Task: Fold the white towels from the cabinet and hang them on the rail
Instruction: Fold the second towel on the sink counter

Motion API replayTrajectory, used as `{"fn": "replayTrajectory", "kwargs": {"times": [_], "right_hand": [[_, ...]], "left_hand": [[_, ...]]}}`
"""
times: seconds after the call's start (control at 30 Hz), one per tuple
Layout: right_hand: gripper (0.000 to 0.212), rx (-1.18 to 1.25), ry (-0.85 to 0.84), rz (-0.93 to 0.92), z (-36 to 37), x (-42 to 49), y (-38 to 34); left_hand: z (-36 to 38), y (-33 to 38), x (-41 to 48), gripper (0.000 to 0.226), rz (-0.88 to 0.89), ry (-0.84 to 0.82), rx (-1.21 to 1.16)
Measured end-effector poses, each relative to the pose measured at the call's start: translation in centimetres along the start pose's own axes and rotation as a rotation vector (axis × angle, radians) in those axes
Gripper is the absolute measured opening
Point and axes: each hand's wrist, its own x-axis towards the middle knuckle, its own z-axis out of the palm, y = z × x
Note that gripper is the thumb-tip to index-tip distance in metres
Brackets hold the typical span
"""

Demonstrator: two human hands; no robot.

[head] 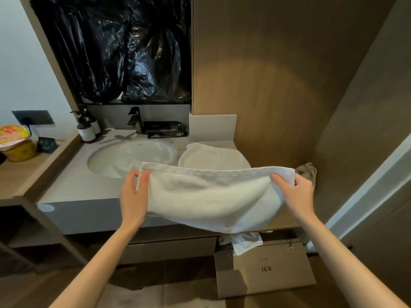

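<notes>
Two hands hold one white towel (211, 196) stretched out in front of the sink (142, 152) and a little to its right. The left hand (133, 194) pinches the towel's upper left corner, with the thumb on the near side and the fingers curled behind. The right hand (298, 194) pinches the upper right corner in the same way. The top hem runs nearly level between them, and the cloth sags in a loose belly over the front edge of the surface (73, 185).

A second white towel (213, 158) lies on the surface just right of the sink, behind the held one. Further right of the sink, a crumpled grey cloth (308, 171) shows past the right hand.

Behind the sink stands a dark faucet (135, 120), with black packets (165, 130) to its right and pump bottles (85, 130) at the sink's back left. Above the sink, black plastic sheeting (124, 52) covers the wall.

Below the sink and to its right, a cabinet flap (264, 270) hangs open, and a bit of white cloth (246, 241) spills over its upper edge. Far left of the sink, a yellow container (15, 141) sits on a wooden shelf.
</notes>
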Motion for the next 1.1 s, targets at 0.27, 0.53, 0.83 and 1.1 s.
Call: {"fn": "replayTrajectory", "kwargs": {"times": [0.27,0.53,0.83,1.1], "right_hand": [[0.012,-0.019,0.006,0.079,3.2,3.7,2.4],[0.028,-0.04,0.092,0.162,7.8,13.7,5.7],[0.026,-0.062,0.103,0.262,14.5,26.2,13.3],[0.033,-0.271,-0.097,0.549,19.4,28.9,22.9]], "left_hand": [[3.6,-1.8,6.4,0.027,0.003,-0.054,0.094],[11.7,-3.9,17.4,0.027,-0.032,-0.075,0.089],[22.7,-9.0,29.2,0.026,-0.148,-0.152,0.193],[27.6,-17.2,32.3,0.025,-0.441,-0.532,0.49]]}}
